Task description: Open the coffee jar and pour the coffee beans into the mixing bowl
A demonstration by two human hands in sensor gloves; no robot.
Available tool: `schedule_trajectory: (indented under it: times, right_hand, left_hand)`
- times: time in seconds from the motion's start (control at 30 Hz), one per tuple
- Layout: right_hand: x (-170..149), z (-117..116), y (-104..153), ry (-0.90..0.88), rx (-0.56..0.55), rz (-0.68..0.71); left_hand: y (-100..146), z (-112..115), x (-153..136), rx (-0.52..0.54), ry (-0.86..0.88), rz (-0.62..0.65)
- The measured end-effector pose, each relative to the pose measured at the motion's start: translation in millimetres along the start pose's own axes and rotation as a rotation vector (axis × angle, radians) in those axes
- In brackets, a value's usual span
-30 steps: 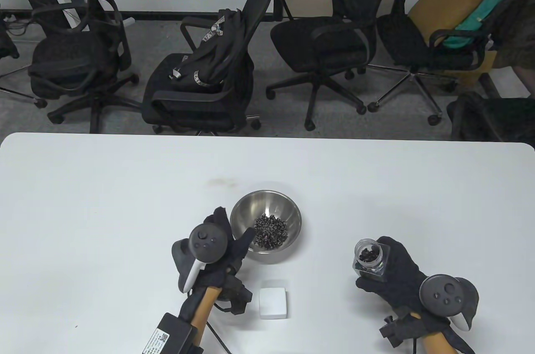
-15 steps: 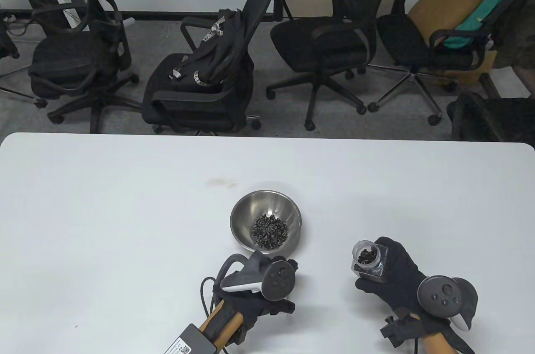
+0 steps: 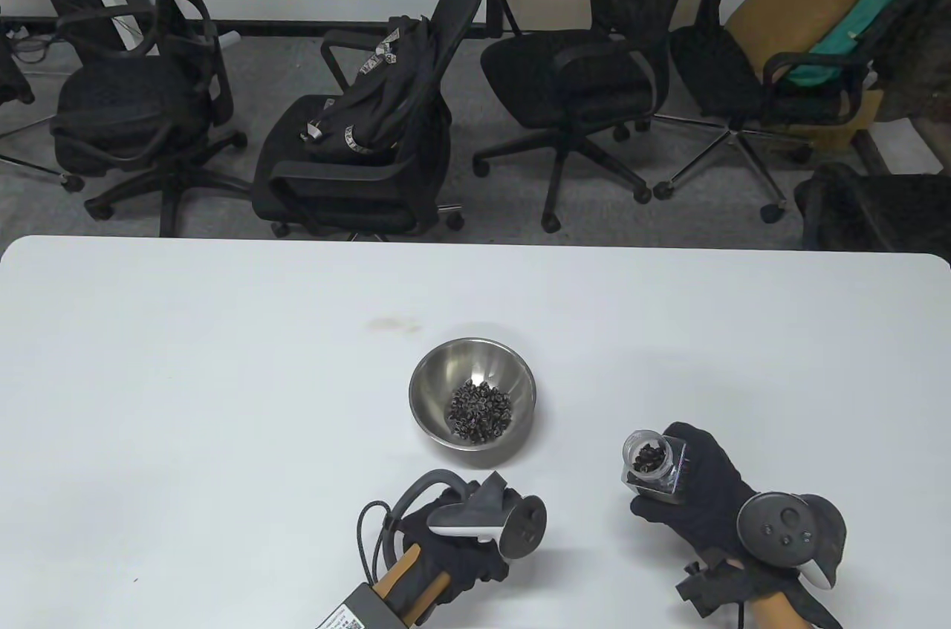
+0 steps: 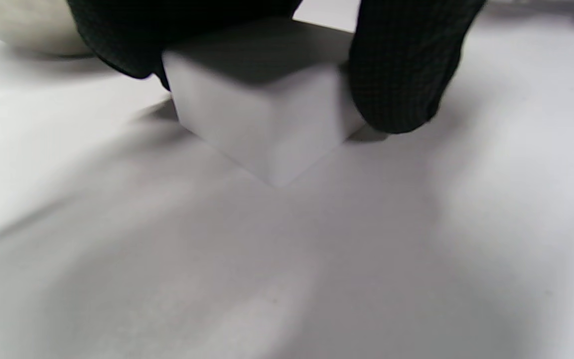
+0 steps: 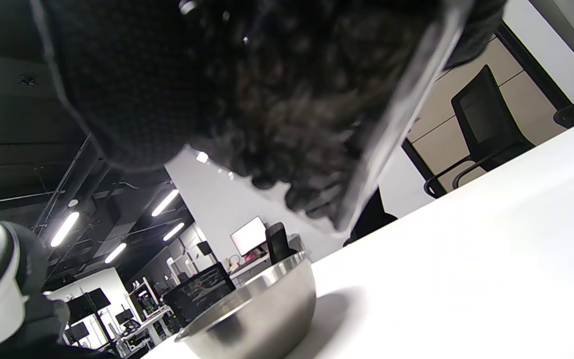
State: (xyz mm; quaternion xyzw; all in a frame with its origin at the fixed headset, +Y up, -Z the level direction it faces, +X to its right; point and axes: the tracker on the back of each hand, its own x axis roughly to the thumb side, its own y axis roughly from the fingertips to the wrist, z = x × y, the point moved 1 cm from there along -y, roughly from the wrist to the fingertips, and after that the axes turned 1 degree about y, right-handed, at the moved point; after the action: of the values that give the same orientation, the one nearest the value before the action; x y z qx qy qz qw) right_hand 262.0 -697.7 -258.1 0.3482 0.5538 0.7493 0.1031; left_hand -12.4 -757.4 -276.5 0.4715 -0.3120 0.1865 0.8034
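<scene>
The steel mixing bowl (image 3: 425,375) stands at mid-table with a heap of coffee beans (image 3: 481,410) in it. My right hand (image 3: 698,495) grips the open glass coffee jar (image 3: 654,464) to the bowl's right, above the table, with its mouth tilted a little toward the bowl and beans still inside. In the right wrist view the jar (image 5: 317,124) fills the top and the bowl (image 5: 262,309) is below. My left hand (image 3: 472,547) lies in front of the bowl and hides the white lid. In the left wrist view its fingers (image 4: 401,75) grip the lid (image 4: 267,114) on the table.
A faint brown stain (image 3: 390,322) marks the table behind the bowl. Several black office chairs (image 3: 356,139) stand beyond the table's far edge. Both wrists are close to the table's front edge.
My left hand left the bowl's left rim, moved back and right onto the white lid, and now grips it. The jar in my right hand shifted slightly left.
</scene>
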Motion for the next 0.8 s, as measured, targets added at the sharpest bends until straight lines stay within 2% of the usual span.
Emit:
schedule_trajectory:
  times: [0.13,0.33,0.47,0.67,0.8]
  right_hand:
    - [0.0,-0.8,-0.1,0.007,0.006,-0.005]
    - [0.7,-5.4,-1.0,0.027,0.026,-0.007]
    - [1.9,-10.5,-1.2,0.048,0.045,-0.007]
    - [9.4,-26.9,-0.5,0.128,0.105,0.007]
    - [17.8,-38.7,0.3,0.209,0.148,0.034]
  left_hand:
    - [2.8,-4.1,-2.0,0.052,0.057,0.03]
    - [20.2,-25.3,-9.5,0.212,0.287,0.091]
    - [28.1,-33.2,-13.7,0.265,0.427,0.102]
    - [44.9,-46.8,-23.9,0.504,0.722,0.051]
    - [51.6,-50.7,-30.3,0.61,0.909,0.059]
